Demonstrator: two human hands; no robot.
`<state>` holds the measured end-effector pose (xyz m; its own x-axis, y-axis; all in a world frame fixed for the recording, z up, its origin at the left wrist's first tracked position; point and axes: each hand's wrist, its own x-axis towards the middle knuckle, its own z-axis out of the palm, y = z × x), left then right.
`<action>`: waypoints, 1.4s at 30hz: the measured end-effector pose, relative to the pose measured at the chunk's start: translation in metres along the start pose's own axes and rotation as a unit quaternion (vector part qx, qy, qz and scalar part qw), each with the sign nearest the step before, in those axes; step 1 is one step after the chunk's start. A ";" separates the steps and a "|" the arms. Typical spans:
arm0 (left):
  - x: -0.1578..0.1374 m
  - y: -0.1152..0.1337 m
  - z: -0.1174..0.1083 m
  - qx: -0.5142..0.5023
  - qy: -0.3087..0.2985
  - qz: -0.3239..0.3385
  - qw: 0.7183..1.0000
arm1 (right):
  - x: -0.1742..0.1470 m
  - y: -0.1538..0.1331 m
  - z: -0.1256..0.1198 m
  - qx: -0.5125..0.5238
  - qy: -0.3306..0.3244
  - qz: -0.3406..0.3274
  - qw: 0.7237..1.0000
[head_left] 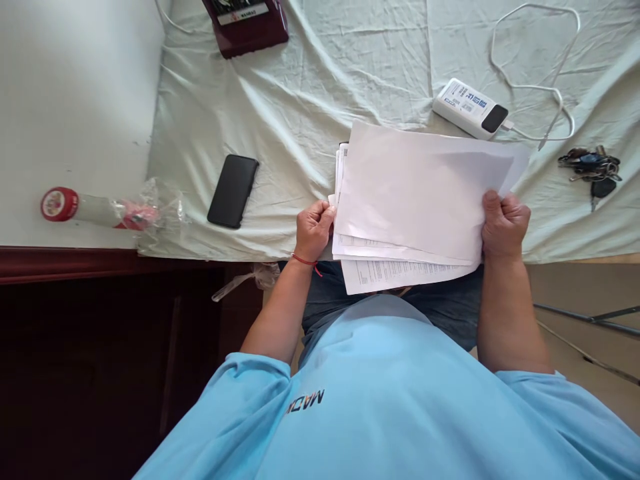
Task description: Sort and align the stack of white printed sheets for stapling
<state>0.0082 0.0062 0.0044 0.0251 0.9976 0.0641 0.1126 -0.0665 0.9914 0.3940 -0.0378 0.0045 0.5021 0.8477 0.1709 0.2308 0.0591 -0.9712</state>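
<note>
A loose stack of paper sheets [415,190] lies over the front edge of the cloth-covered table, its top sheet blank. Printed text shows on a lower sheet [390,273] that sticks out toward my body. My left hand [315,227], with a red string at the wrist, pinches the left edge of the stack between thumb and fingers. On the right edge my right hand [504,223] is closed, thumb on top of the paper and fingers curled. The sheets are unevenly aligned. What lies under them is mostly hidden.
A black phone [233,191] lies left of the papers. Beyond their right corner are a white power bank [470,108] with a cable [537,87] and a bunch of keys [593,167]. A dark red box [253,30] stands at the back; a red-capped bottle [95,208] is far left.
</note>
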 end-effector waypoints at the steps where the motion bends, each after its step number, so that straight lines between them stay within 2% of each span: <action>1: 0.000 -0.001 -0.001 -0.008 -0.005 -0.005 1.000 | 0.000 0.000 -0.001 0.007 -0.001 0.000 1.000; 11: 0.002 -0.006 -0.004 -0.062 -0.008 -0.033 0.998 | 0.001 -0.004 -0.002 0.023 0.002 0.019 1.000; 17: 0.003 -0.001 -0.005 -0.093 -0.053 -0.043 0.993 | -0.001 -0.007 0.001 0.040 0.015 0.022 0.999; 21: 0.003 -0.002 -0.004 -0.075 -0.050 -0.034 0.995 | -0.001 -0.008 0.002 0.054 0.016 0.021 0.998; 34: 0.004 -0.001 -0.005 0.017 -0.017 0.017 1.000 | -0.002 -0.009 0.002 0.003 0.005 0.022 1.000; 38: 0.003 -0.002 -0.003 -0.024 -0.011 -0.007 1.000 | -0.001 -0.010 0.003 -0.004 -0.003 0.020 1.000; 42: 0.003 -0.002 -0.002 -0.081 -0.049 -0.024 0.995 | 0.002 -0.006 0.002 0.002 0.031 0.004 1.000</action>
<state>0.0058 0.0096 0.0029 0.1207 0.9926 0.0121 -0.0456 -0.0066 0.9989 0.3915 -0.0356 0.0103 0.5543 0.8144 0.1719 0.2236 0.0533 -0.9732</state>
